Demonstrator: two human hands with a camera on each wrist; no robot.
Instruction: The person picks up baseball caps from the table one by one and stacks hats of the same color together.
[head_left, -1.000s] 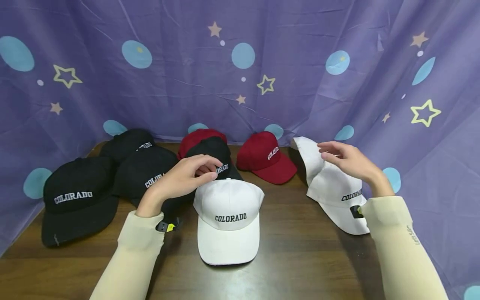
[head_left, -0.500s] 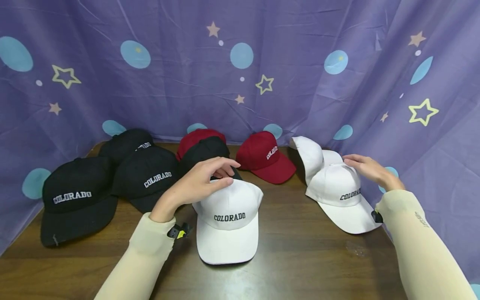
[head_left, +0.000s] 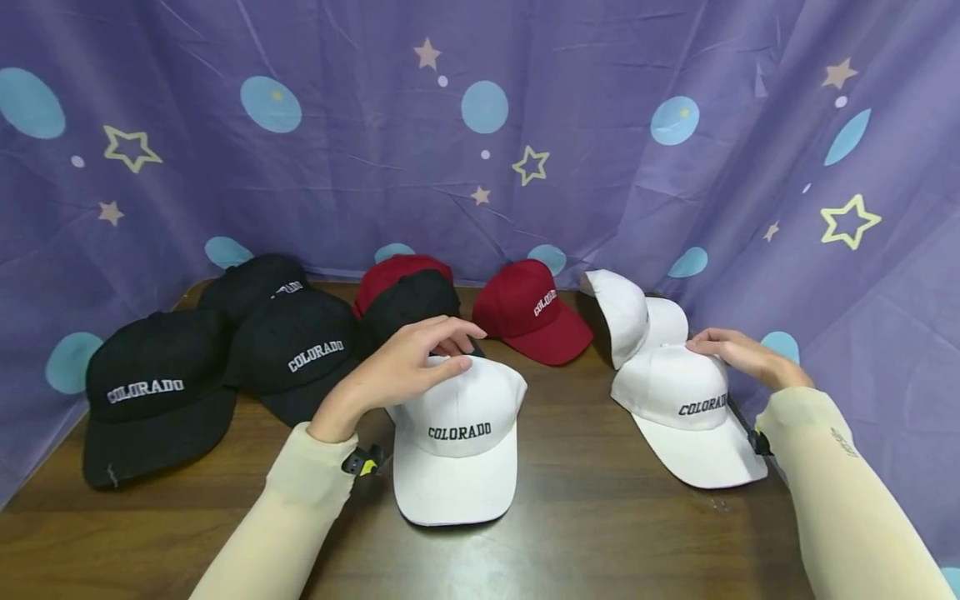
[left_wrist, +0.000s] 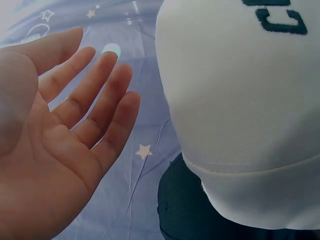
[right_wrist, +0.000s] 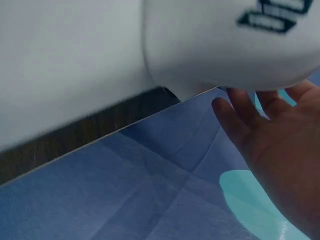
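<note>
In the head view my left hand (head_left: pixel 411 360) hovers at the crown of a white baseball cap (head_left: pixel 459 442) lettered COLORADO, standing brim toward me in the middle of the table. The left wrist view shows that hand's fingers loosely spread, beside the cap's white cloth (left_wrist: pixel 235 100) and holding nothing. On the right, my right hand (head_left: pixel 738 354) grips the top back of a second white baseball cap (head_left: pixel 671 387), whose brim points toward me. In the right wrist view its fingertips (right_wrist: pixel 227 110) reach behind this cap's crown (right_wrist: pixel 215 45), which partly hides them.
Another white cap (head_left: pixel 618 312) lies on its side behind the gripped one. A red cap (head_left: pixel 517 308) sits at the back, with a second red cap (head_left: pixel 397 271) behind a black one (head_left: pixel 412 304). Several black caps (head_left: pixel 157 367) crowd the left. A purple curtain (head_left: pixel 360 167) hangs behind the table.
My right hand has moved right and down onto the right white cap, which has shifted toward me, away from the one behind. My left hand has moved right, over the middle white cap.
</note>
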